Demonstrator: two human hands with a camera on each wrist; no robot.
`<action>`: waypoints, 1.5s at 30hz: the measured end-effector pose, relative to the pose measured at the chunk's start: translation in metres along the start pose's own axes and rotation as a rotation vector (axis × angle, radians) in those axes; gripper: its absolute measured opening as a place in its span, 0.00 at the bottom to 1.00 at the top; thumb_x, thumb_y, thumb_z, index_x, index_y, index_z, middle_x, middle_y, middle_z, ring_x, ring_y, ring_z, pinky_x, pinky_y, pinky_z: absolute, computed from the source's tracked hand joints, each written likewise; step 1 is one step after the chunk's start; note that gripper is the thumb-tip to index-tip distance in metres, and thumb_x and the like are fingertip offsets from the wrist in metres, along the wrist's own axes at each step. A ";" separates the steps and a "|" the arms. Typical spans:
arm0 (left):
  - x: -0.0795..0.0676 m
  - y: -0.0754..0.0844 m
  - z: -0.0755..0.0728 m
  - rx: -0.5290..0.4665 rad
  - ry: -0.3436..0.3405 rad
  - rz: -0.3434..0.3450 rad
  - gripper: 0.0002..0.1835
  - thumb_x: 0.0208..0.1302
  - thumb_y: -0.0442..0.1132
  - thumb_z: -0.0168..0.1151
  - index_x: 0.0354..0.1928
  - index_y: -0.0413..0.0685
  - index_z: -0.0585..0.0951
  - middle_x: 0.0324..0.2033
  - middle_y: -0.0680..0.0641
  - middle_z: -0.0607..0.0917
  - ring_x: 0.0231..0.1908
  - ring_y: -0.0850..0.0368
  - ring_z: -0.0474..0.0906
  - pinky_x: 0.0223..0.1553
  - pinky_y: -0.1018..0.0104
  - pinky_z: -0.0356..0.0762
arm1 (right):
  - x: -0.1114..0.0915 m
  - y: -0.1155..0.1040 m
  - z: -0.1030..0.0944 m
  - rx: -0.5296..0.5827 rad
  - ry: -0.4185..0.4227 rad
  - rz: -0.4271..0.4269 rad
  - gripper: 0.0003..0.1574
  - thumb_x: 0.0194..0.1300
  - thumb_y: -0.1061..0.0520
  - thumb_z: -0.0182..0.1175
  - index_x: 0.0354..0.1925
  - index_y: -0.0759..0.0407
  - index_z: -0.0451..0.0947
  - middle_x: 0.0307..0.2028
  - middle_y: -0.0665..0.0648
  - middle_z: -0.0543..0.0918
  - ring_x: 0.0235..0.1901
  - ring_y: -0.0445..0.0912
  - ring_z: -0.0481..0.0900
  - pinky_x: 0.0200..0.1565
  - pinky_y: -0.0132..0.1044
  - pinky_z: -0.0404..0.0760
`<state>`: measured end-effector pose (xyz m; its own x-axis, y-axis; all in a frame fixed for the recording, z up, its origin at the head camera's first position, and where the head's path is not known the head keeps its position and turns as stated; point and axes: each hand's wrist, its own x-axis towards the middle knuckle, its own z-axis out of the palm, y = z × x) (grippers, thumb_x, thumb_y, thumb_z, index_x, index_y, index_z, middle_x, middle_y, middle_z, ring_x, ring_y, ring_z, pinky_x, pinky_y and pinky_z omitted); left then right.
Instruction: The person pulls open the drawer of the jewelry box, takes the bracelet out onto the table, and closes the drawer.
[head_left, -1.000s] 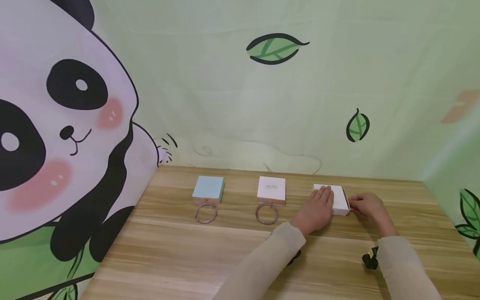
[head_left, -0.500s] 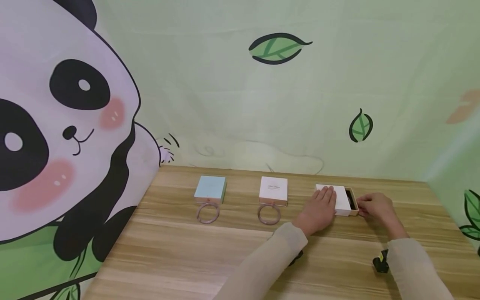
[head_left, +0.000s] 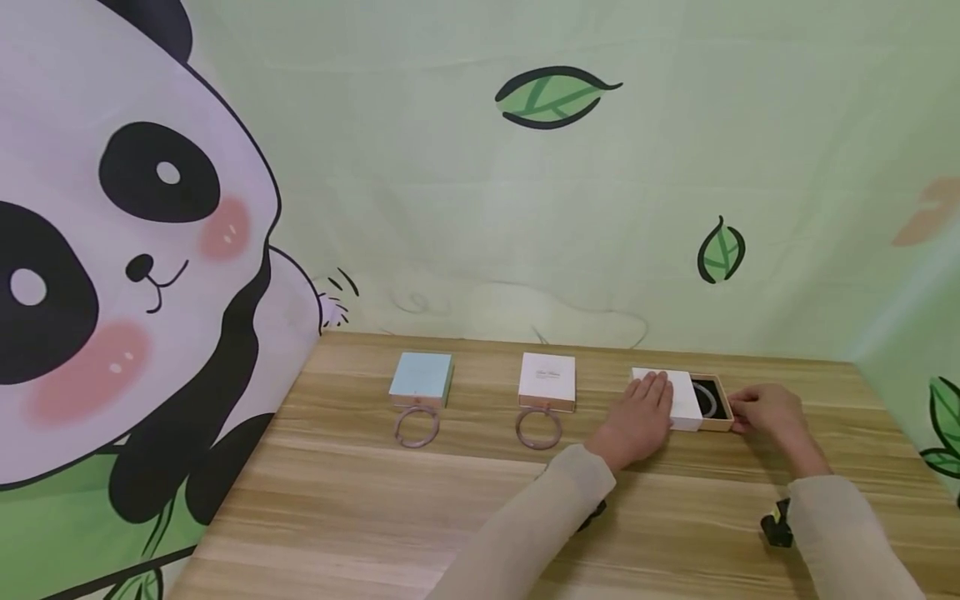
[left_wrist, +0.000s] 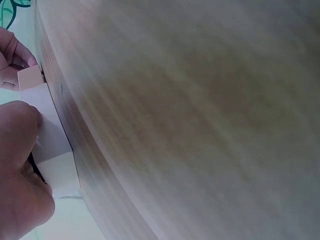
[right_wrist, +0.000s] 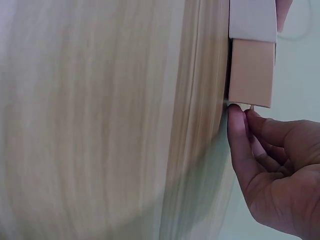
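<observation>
At the right of the head view, a white sliding box sleeve (head_left: 685, 402) lies on the table, its peach-coloured drawer (head_left: 722, 424) drawn part way out to the right. Inside the drawer's black lining shows part of a pale bangle (head_left: 712, 402); the sleeve covers the rest. My left hand (head_left: 633, 423) rests on top of the sleeve, fingers straight. My right hand (head_left: 772, 410) is at the drawer's outer end. In the right wrist view, its thumb and finger (right_wrist: 239, 132) pinch a small tab at that end, mostly hidden by the fingertips.
To the left stand a closed white box (head_left: 546, 379) and a closed light-blue box (head_left: 422, 375). A mauve bangle (head_left: 538, 428) lies in front of the white one, a similar bangle (head_left: 417, 427) before the blue one. A printed panda cloth (head_left: 420, 208) hangs behind the table.
My right hand has moved right, sliding the drawer out of the sleeve and exposing the black lining and bangle. My left hand has stayed on the sleeve.
</observation>
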<state>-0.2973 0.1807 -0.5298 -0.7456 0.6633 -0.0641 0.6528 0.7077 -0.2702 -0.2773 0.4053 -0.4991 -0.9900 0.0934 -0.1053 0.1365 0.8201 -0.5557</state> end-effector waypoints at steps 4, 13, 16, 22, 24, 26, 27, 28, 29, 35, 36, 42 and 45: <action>0.001 0.001 0.001 -0.008 -0.007 -0.001 0.33 0.83 0.55 0.28 0.82 0.51 0.48 0.81 0.51 0.46 0.80 0.57 0.41 0.77 0.66 0.43 | -0.001 0.010 -0.003 -0.012 0.013 -0.018 0.19 0.72 0.62 0.56 0.46 0.81 0.81 0.35 0.69 0.87 0.27 0.41 0.83 0.43 0.48 0.85; -0.002 -0.001 -0.001 -0.004 0.010 0.010 0.33 0.83 0.55 0.29 0.82 0.49 0.48 0.81 0.49 0.47 0.80 0.55 0.42 0.77 0.64 0.45 | -0.003 0.022 -0.006 0.020 0.012 -0.001 0.20 0.75 0.61 0.54 0.49 0.81 0.79 0.32 0.65 0.88 0.25 0.37 0.81 0.35 0.33 0.78; -0.001 0.000 0.002 -0.009 0.005 0.011 0.33 0.83 0.55 0.29 0.82 0.50 0.48 0.81 0.50 0.46 0.80 0.55 0.41 0.77 0.64 0.44 | -0.004 0.022 -0.005 0.044 0.007 0.002 0.20 0.75 0.62 0.53 0.49 0.82 0.78 0.30 0.63 0.88 0.25 0.37 0.82 0.33 0.31 0.78; 0.000 0.001 0.004 -0.009 0.004 0.011 0.33 0.83 0.55 0.29 0.82 0.50 0.48 0.81 0.50 0.47 0.80 0.56 0.41 0.77 0.64 0.44 | -0.004 0.022 -0.003 0.070 0.010 0.012 0.20 0.75 0.63 0.51 0.49 0.83 0.77 0.26 0.57 0.87 0.23 0.37 0.81 0.28 0.27 0.78; 0.000 0.001 0.004 -0.006 0.007 0.011 0.33 0.83 0.55 0.29 0.82 0.50 0.48 0.81 0.50 0.47 0.80 0.56 0.41 0.77 0.64 0.44 | -0.003 0.022 -0.003 0.056 0.021 0.011 0.20 0.75 0.63 0.51 0.49 0.83 0.78 0.27 0.58 0.87 0.23 0.37 0.81 0.28 0.28 0.78; -0.001 0.000 0.003 -0.005 0.008 0.010 0.33 0.83 0.54 0.29 0.82 0.50 0.48 0.81 0.50 0.47 0.80 0.55 0.41 0.77 0.64 0.45 | -0.002 0.022 -0.003 0.041 0.030 0.012 0.20 0.75 0.63 0.52 0.48 0.82 0.78 0.28 0.61 0.87 0.23 0.38 0.81 0.29 0.29 0.77; -0.001 0.000 0.002 -0.004 0.008 0.009 0.33 0.83 0.55 0.29 0.82 0.50 0.48 0.81 0.50 0.47 0.80 0.56 0.41 0.77 0.64 0.45 | -0.002 0.022 -0.003 0.041 0.031 0.014 0.20 0.74 0.63 0.52 0.48 0.82 0.78 0.28 0.62 0.87 0.24 0.38 0.81 0.29 0.29 0.78; -0.001 0.000 0.002 -0.005 0.010 0.009 0.33 0.83 0.55 0.29 0.82 0.50 0.48 0.81 0.50 0.47 0.80 0.56 0.42 0.77 0.64 0.45 | -0.002 0.021 -0.004 0.034 0.033 0.013 0.20 0.74 0.63 0.52 0.48 0.82 0.78 0.29 0.63 0.87 0.24 0.38 0.80 0.29 0.30 0.77; -0.002 -0.001 0.001 -0.003 0.010 0.009 0.33 0.83 0.55 0.29 0.82 0.50 0.48 0.81 0.50 0.47 0.80 0.56 0.42 0.77 0.64 0.45 | -0.002 0.021 -0.004 0.030 0.035 0.014 0.20 0.74 0.63 0.52 0.48 0.82 0.78 0.29 0.64 0.87 0.24 0.38 0.80 0.29 0.30 0.77; -0.004 0.000 -0.002 0.003 0.001 0.012 0.33 0.83 0.55 0.29 0.82 0.49 0.48 0.81 0.49 0.47 0.80 0.55 0.42 0.77 0.64 0.45 | -0.002 0.023 -0.004 0.035 0.032 0.023 0.20 0.74 0.62 0.52 0.50 0.82 0.77 0.29 0.63 0.87 0.24 0.37 0.80 0.30 0.30 0.76; -0.004 0.000 -0.002 0.002 -0.002 0.011 0.33 0.83 0.55 0.29 0.82 0.49 0.48 0.81 0.50 0.47 0.80 0.55 0.42 0.77 0.64 0.45 | -0.002 0.024 -0.003 0.037 0.034 0.025 0.20 0.74 0.62 0.52 0.51 0.82 0.77 0.29 0.62 0.87 0.24 0.38 0.80 0.30 0.31 0.77; -0.002 0.001 0.000 -0.003 0.007 0.011 0.33 0.83 0.54 0.30 0.82 0.49 0.48 0.81 0.50 0.47 0.80 0.55 0.42 0.77 0.64 0.45 | -0.003 0.024 -0.004 0.009 0.049 0.024 0.20 0.74 0.61 0.53 0.49 0.81 0.78 0.28 0.61 0.87 0.24 0.39 0.80 0.34 0.36 0.76; -0.002 0.001 0.000 0.005 0.012 0.010 0.33 0.83 0.55 0.30 0.82 0.50 0.49 0.81 0.50 0.48 0.80 0.56 0.42 0.77 0.65 0.46 | -0.003 0.025 -0.005 -0.001 0.052 0.020 0.20 0.74 0.61 0.53 0.49 0.81 0.79 0.28 0.61 0.87 0.25 0.39 0.79 0.34 0.36 0.75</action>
<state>-0.2956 0.1799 -0.5296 -0.7374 0.6732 -0.0551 0.6594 0.6999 -0.2745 -0.2706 0.4282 -0.5086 -0.9876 0.1387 -0.0732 0.1559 0.8184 -0.5532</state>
